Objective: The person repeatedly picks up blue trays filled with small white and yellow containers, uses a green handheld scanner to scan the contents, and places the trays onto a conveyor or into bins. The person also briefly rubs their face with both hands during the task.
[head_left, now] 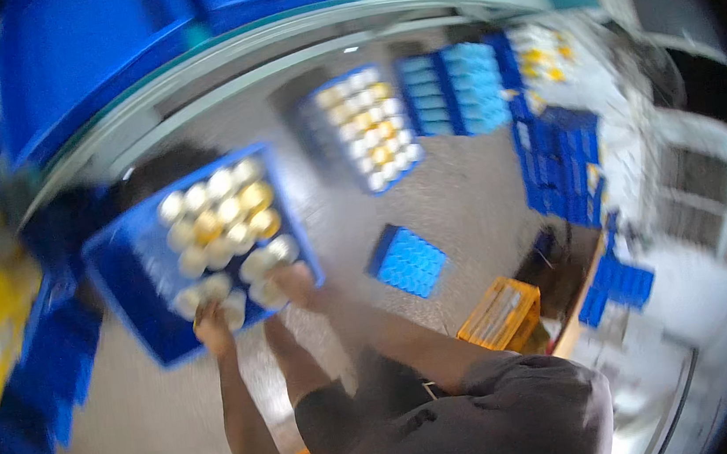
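A blue crate (126, 287) stands in front of me, partly filled with rows of round white and yellowish pieces (224, 210), whose exact kind the blur hides. Over its near edge, my left hand (212, 327) is closed at a small cluster of white round pieces (215, 289). Another cluster of white round pieces (259, 266) is at my right hand (294, 286), near the crate's right corner. Motion smears the right hand's fingers, but they look curled against the pieces. The crate's left part shows bare blue bottom.
A second blue crate (417, 161) full of white and yellow round pieces is farther right, beside stacked light-blue trays (475, 87). A light-blue tray (411, 262) and an orange crate (501, 314) lie nearer. Blue bins (90, 70) line the far left; more blue crates (560, 162) stand right.
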Action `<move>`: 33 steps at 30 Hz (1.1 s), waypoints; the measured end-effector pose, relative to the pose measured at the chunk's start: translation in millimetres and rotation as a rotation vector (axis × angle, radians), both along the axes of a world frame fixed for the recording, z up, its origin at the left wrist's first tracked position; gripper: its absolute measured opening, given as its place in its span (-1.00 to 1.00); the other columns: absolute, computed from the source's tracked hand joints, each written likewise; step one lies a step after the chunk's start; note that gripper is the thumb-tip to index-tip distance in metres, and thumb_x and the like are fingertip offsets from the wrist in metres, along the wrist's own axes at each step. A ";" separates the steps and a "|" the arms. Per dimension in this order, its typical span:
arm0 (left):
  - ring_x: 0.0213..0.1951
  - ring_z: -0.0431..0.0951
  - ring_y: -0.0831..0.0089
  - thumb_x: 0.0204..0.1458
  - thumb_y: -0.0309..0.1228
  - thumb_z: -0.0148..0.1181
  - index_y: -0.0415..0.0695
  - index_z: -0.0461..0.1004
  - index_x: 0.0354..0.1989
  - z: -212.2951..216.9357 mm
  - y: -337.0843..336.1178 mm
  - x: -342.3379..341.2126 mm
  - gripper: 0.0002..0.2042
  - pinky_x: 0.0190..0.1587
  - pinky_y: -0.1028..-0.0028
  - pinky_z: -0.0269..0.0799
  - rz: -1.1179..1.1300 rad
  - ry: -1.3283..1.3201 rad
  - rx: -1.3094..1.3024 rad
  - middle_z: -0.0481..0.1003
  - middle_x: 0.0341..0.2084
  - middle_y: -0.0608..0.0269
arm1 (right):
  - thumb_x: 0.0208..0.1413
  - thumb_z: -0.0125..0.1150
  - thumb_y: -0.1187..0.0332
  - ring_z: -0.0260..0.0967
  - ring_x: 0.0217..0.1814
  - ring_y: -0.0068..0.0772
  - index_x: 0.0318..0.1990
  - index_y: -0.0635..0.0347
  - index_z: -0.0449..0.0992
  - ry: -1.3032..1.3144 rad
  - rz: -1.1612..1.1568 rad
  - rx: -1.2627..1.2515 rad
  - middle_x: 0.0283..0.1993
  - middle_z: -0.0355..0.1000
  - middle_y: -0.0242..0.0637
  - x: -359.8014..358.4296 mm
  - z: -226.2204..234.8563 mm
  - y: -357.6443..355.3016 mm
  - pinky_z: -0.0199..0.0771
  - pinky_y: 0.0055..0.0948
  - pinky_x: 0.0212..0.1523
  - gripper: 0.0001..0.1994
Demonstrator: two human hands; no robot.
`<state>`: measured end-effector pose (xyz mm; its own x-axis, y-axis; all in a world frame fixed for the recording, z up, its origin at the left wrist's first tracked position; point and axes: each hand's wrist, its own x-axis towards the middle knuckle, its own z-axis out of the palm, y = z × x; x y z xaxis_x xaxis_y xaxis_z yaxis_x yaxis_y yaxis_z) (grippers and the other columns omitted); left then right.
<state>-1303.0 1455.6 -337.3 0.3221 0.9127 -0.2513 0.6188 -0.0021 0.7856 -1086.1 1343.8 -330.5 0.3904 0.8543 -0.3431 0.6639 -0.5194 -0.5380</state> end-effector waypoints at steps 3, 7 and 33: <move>-0.27 0.53 -0.17 -0.04 -0.52 0.17 -0.22 0.59 -0.28 -38.0 -7.4 16.3 -0.84 -0.21 0.07 0.47 -0.173 0.102 0.067 0.53 -0.34 -0.17 | 0.14 0.00 0.42 0.50 -0.25 -0.05 -0.31 0.15 0.56 0.077 -0.206 -0.175 -0.32 0.52 -0.08 -4.3 -30.3 3.9 0.49 -0.14 -0.27 -0.84; -0.13 0.55 -0.08 -0.05 -0.54 0.20 -0.21 0.59 -0.20 -61.4 -17.9 34.8 -0.79 -0.06 0.12 0.47 -0.146 0.213 -0.071 0.56 -0.20 -0.11 | 0.11 0.05 0.41 0.52 -0.25 0.02 -0.30 0.24 0.52 0.258 -0.419 -0.157 -0.39 0.51 -0.03 -10.0 -41.4 19.8 0.50 -0.06 -0.24 -0.86; 0.22 0.27 0.11 0.03 -0.03 0.27 -0.15 0.33 0.17 256.4 375.0 237.1 -0.39 0.26 -0.19 0.11 1.017 -1.022 -0.905 0.31 0.18 0.03 | 0.25 0.17 0.05 0.36 -0.08 -0.26 -0.09 0.27 0.50 1.265 -1.247 0.215 -0.10 0.43 -0.19 386.7 297.1 339.1 0.49 -0.13 -0.19 -0.60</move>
<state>-1065.9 1830.6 -80.9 0.0898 0.5293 -0.8437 -0.6326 0.6846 0.3622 -699.4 1682.9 -33.4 0.3899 0.3554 -0.8495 -0.8559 -0.2005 -0.4767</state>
